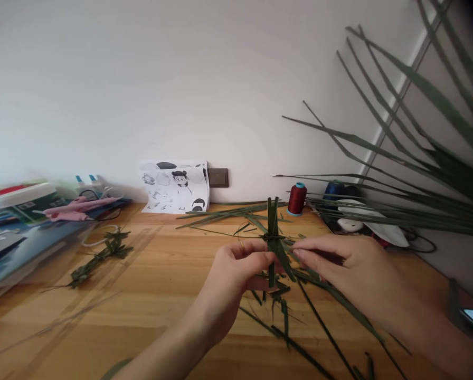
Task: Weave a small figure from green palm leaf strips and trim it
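My left hand [246, 266] pinches a small piece woven from green leaf strips [274, 240] between thumb and fingers. Two short strip ends stand up from its top, and others hang below the knot. From the right, my right hand [339, 258] comes in with thumb and forefinger closed on a thin leaf strip beside the knot; most of that strip is hidden by the fingers. Long leaf strips [323, 319] trail from under the hands towards the front right. Cut leaf scraps [286, 316] lie scattered on the wooden table [161, 316] beneath.
At left lie a finished-looking woven leaf figure [102, 258], a pink glue gun [78, 207] and a white-lidded tub [22, 195]. A printed sheet [175, 187] leans on the wall. Behind my hands stands a dark red thread spool [296, 199]. Long leaves [438, 95] spread in from the right.
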A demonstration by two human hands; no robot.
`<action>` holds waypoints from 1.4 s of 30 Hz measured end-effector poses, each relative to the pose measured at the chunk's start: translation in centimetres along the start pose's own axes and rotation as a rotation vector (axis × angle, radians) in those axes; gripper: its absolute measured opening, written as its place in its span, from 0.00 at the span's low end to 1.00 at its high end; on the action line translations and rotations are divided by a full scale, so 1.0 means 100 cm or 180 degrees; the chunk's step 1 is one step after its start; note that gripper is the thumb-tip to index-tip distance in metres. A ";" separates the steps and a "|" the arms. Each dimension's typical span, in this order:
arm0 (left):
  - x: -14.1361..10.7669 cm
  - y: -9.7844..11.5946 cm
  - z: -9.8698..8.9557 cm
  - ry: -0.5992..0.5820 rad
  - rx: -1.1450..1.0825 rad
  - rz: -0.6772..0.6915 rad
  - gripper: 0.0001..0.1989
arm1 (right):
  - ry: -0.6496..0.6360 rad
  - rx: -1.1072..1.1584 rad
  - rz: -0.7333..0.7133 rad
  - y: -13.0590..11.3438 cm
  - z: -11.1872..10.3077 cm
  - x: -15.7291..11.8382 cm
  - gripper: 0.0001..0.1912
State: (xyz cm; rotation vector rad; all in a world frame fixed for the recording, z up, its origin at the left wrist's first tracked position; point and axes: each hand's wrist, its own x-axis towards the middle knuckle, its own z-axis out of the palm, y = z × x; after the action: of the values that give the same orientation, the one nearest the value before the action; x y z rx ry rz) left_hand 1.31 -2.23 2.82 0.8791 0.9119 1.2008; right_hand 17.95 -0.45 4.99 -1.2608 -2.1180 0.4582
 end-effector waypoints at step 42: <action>0.004 -0.011 -0.001 0.0463 -0.0647 0.0044 0.06 | -0.0160 0.1890 0.0987 0.003 0.007 0.009 0.10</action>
State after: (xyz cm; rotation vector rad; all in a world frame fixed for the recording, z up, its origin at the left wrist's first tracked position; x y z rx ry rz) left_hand 1.67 -2.01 1.71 0.6424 0.8827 1.3569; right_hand 17.38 0.45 4.61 -1.2166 -1.6342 1.1629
